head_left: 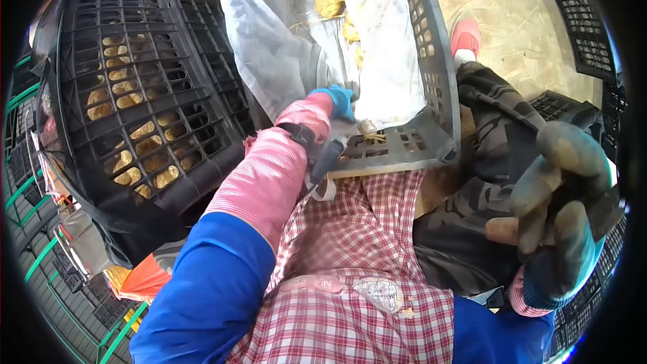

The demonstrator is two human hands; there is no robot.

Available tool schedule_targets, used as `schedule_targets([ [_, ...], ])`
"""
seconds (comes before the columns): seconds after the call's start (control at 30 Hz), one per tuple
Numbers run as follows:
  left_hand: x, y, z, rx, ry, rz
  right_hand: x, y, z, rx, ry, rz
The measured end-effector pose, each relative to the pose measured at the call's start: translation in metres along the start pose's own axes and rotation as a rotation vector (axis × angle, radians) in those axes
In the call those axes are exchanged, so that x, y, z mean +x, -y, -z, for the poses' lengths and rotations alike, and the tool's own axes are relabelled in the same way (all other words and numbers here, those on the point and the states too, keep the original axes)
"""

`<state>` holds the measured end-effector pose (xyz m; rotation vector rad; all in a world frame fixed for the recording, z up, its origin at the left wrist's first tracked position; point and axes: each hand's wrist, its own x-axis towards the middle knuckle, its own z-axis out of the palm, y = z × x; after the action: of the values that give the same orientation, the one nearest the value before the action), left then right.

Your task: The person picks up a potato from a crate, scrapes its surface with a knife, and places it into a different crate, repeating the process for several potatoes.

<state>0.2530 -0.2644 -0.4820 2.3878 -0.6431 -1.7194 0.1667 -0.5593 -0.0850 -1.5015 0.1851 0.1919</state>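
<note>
My left hand [339,100], in a blue glove, reaches into a black plastic crate [431,47] with a white plastic liner [384,20]. It is down against the liner near the crate's close end, and its fingers are mostly hidden. Just beyond its fingertips lies a small pale brown piece [367,127]. Several yellowish potatoes [328,4] rest at the far end of the liner. Off to the right, away from the crate, my right hand [563,205] is raised in a soil-stained glove. Its fingers are bent but apart, with nothing visible between them.
On the left stands another black crate [182,94], with several brown potatoes [128,94] showing through its grid. More black crates [579,20] are at the right edge. A pink shoe [466,35] is on the dusty floor [509,13] beyond the lined crate.
</note>
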Motion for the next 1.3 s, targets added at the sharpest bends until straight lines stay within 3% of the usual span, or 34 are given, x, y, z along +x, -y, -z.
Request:
schedule_targets([
  [0.07, -0.028, -0.018, 0.018, 0.025, 0.046, 0.086, 0.001, -0.001, -0.006, 0.014, 0.000, 0.047],
  [0.17, -0.026, -0.023, -0.009, 0.129, -0.134, 0.055, 0.003, 0.000, -0.018, 0.031, -0.033, 0.055],
  [0.3, -0.073, -0.037, 0.016, -0.213, -0.233, -0.062, 0.006, 0.008, -0.029, 0.003, 0.020, -0.001],
  [0.33, -0.087, -0.041, 0.014, -0.260, -0.441, -0.059, 0.008, 0.004, -0.030, 0.009, 0.052, 0.017],
  [0.43, -0.139, -0.058, 0.010, -0.188, -0.791, -0.046, 0.010, -0.003, -0.039, 0.021, 0.088, -0.009],
  [0.57, -0.220, -0.077, -0.003, -0.416, -1.001, 0.009, 0.011, -0.020, -0.045, -0.093, 0.133, 0.033],
  [0.6, -0.230, -0.074, -0.012, -0.658, -1.148, -0.185, 0.014, -0.031, -0.050, -0.168, 0.131, 0.039],
  [0.7, -0.297, -0.102, -0.024, -1.185, -1.210, -0.585, 0.010, -0.049, -0.067, -0.276, 0.187, 0.093],
  [0.77, -0.337, -0.128, -0.035, -1.127, -1.321, -0.630, 0.001, -0.061, -0.078, -0.244, 0.278, 0.165],
  [0.8, -0.351, -0.137, -0.041, -1.098, -1.370, -0.653, -0.011, -0.057, -0.087, -0.086, 0.380, 0.122],
  [0.93, -0.377, -0.146, -0.063, -0.977, -1.412, -0.566, -0.052, -0.038, -0.112, 0.012, 0.624, -0.016],
  [1.13, -0.383, -0.150, -0.075, -1.216, -1.428, -0.684, -0.064, -0.066, -0.136, 0.150, 0.582, -0.032],
  [1.23, -0.393, -0.149, -0.070, -1.362, -1.305, -0.543, -0.065, -0.073, -0.141, 0.164, 0.538, -0.023],
  [1.3, -0.389, -0.144, -0.070, -1.346, -1.327, -0.580, -0.066, -0.071, -0.145, 0.153, 0.520, -0.036],
])
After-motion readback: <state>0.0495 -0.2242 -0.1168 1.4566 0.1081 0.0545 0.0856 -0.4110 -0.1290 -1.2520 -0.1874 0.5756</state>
